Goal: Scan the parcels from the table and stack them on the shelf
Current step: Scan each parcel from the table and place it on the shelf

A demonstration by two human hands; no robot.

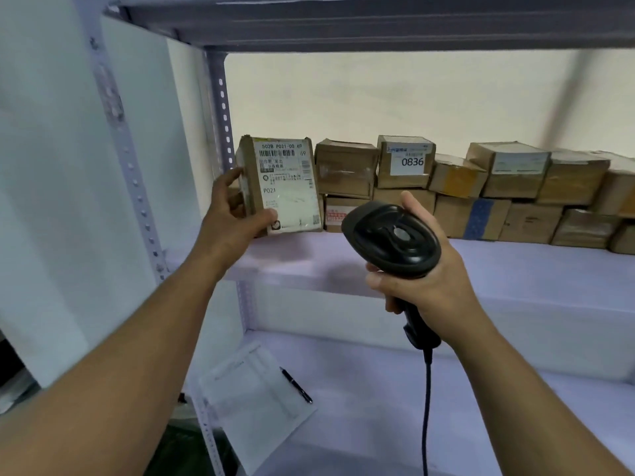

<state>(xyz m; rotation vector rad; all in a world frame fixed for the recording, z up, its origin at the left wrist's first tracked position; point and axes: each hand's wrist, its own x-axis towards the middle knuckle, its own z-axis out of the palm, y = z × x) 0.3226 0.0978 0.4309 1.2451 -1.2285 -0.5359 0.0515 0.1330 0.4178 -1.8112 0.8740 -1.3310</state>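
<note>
Parcels (515, 187) are stacked two tiers high along the far side of the shelf (515, 269). At their left end a labelled parcel (285, 187) is held upright, gripped by the left hand (233, 214). A scanner (391, 235) is gripped by the right hand (429, 286), nearer and to the right.

Even, soft indoor light; faint shadows fall on the shelf (515, 269). Wide-angle bending curves the edges, and the upright post (113, 108) looks motion-blurred.
</note>
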